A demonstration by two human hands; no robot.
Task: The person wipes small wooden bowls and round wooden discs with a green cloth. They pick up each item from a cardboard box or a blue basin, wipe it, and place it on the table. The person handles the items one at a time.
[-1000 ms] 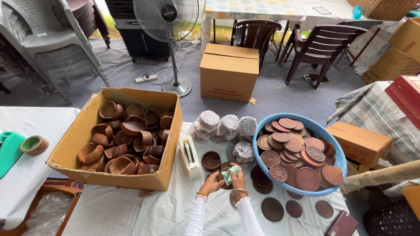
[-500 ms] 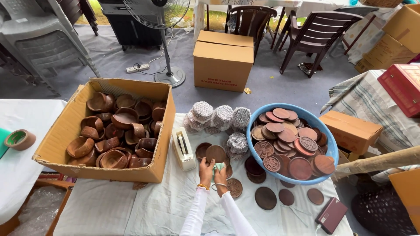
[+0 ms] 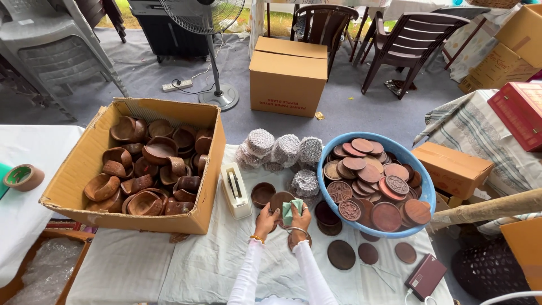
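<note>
My left hand (image 3: 266, 219) holds a round brown wooden lid (image 3: 280, 200) tilted up over the white cloth-covered table (image 3: 197, 265). My right hand (image 3: 300, 217) presses a pale green cloth (image 3: 290, 209) against that lid. A small brown wooden bowl (image 3: 262, 194) stands just left of the lid. Another carved disc (image 3: 296, 242) lies under my right wrist.
A cardboard box (image 3: 93, 155) full of wooden bowls stands at the left. A blue basin (image 3: 427, 195) with several wooden lids sits at the right. Foam-net wrapped pieces (image 3: 282, 151), a white tape dispenser (image 3: 235, 191), loose discs (image 3: 341, 254), a maroon case (image 3: 425, 275) and a tape roll (image 3: 21, 177) lie around.
The lid has been raised and tilted between my hands, and the green cloth has shifted up its face. The view has moved only slightly.
</note>
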